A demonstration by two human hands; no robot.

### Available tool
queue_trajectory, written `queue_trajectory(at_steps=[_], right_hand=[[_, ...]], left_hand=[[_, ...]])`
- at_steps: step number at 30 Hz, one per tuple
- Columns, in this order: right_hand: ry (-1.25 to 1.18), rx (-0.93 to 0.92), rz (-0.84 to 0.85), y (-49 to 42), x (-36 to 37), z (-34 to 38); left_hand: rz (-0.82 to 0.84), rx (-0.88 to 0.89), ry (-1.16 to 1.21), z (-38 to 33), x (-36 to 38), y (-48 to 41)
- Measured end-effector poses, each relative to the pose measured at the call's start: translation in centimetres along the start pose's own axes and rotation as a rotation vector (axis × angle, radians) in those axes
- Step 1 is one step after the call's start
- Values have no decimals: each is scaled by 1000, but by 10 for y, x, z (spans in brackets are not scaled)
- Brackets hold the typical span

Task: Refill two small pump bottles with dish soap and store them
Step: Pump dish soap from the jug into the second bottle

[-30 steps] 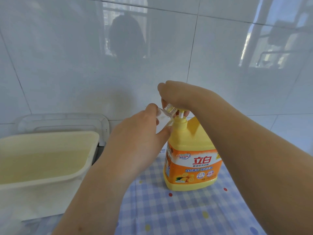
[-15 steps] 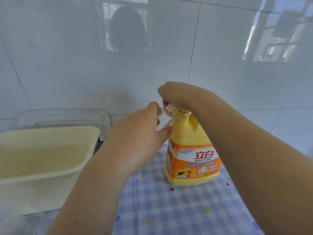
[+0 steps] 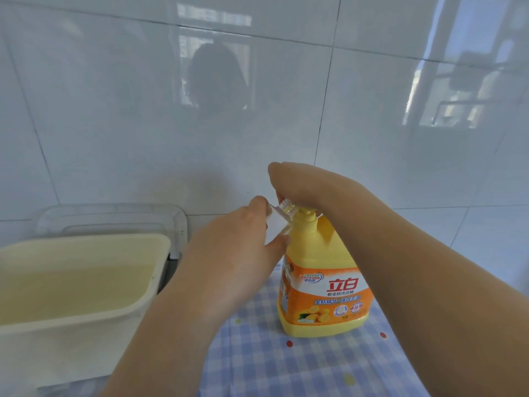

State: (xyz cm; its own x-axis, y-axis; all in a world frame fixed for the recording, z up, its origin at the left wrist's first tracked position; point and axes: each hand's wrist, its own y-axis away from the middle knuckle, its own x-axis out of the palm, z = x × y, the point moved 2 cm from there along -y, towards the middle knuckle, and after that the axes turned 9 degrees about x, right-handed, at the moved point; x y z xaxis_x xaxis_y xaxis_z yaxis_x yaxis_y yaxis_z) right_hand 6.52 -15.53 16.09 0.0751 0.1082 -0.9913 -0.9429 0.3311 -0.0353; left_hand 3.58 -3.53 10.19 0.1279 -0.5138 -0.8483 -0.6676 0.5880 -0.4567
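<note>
A big yellow dish soap bottle [image 3: 323, 293] with an orange label stands upright on the blue checked cloth [image 3: 286, 365]. My right hand [image 3: 303, 181] lies on top of its pump head, fingers curled over it and hiding the spout. My left hand [image 3: 240, 253] holds a small clear bottle [image 3: 282, 217], tilted, with its open threaded neck up against the pump under my right fingers. Most of the small bottle is hidden behind my left palm. No second small bottle is in view.
A cream plastic tub [image 3: 86, 282] stands at the left, and a clear plastic lid or tray [image 3: 114, 222] leans against the tiled wall [image 3: 257, 110] behind it. The wall rises close behind the soap bottle.
My right hand has sunk a little on the pump head, so less of the pump stem shows. The view has tilted up slightly. Both hands keep their hold.
</note>
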Motion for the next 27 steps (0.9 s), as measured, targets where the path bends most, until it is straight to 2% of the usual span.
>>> queue_trajectory(at_steps=[4, 9, 12, 20, 27], right_hand=[[-108, 47, -2, -3, -5, -2], [-102, 90, 113, -2, -8, 2], [-201, 64, 36, 2, -11, 1], [-224, 126, 131, -2, -8, 2], [-241, 155, 95, -7, -2, -2]], left_hand=[[-48, -1, 16, -2, -2, 0], [-81, 5, 40, -4, -2, -1], [-84, 12, 48, -5, -2, -1], [-97, 34, 71, -5, 1, -2], [-87, 36, 72, -2, 2, -2]])
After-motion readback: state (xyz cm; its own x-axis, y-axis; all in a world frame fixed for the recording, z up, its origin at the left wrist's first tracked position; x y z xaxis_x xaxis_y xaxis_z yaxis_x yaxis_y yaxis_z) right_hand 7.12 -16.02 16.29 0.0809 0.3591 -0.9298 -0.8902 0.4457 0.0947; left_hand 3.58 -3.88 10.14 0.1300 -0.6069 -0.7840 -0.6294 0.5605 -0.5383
